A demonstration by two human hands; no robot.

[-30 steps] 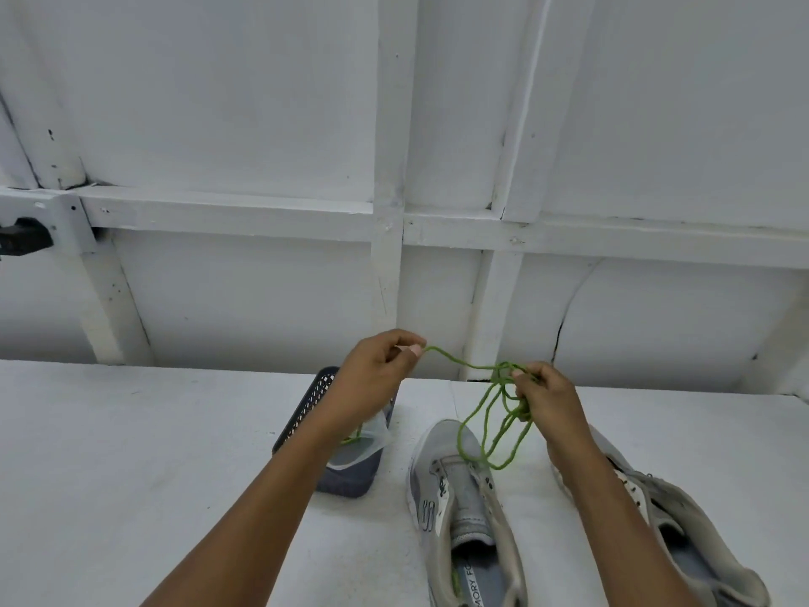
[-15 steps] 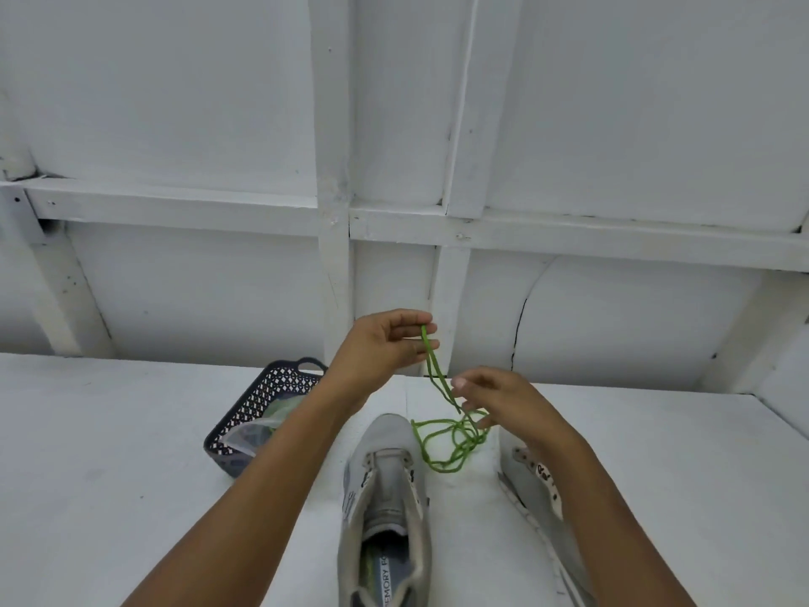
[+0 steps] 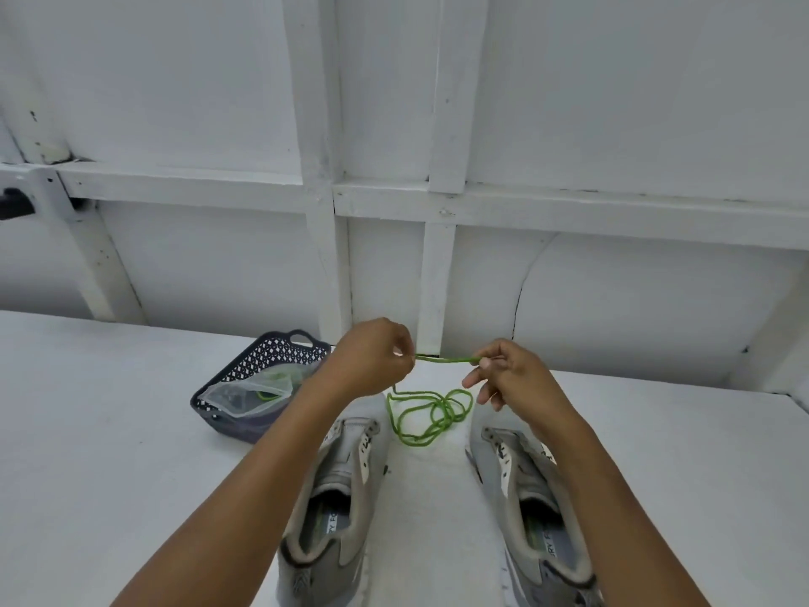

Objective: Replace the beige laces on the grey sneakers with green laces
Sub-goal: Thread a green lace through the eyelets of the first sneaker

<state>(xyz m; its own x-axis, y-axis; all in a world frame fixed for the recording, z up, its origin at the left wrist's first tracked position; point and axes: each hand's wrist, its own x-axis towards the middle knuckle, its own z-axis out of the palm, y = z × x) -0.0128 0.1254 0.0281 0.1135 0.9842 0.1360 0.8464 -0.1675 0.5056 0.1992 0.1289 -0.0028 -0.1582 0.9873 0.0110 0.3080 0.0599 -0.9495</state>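
Observation:
Two grey sneakers stand side by side on the white table, toes pointing away: the left sneaker [image 3: 346,488] and the right sneaker [image 3: 532,497], both without laces. A green lace [image 3: 431,414] lies in loose loops on the table between their toes. One short stretch of it runs taut between my hands above the table. My left hand [image 3: 372,359] pinches one end of that stretch. My right hand [image 3: 510,372] pinches the other end between thumb and forefinger, its other fingers spread loosely.
A dark perforated basket [image 3: 245,370] sits at the left behind the sneakers, holding a clear plastic bag [image 3: 249,392] with something green inside. A white panelled wall rises right behind the table. The table top extends left and right.
The lace, held up as a hanging bunch before, now lies mostly on the table. My hands have come level and stretched a short piece between them. The camera view shifted.

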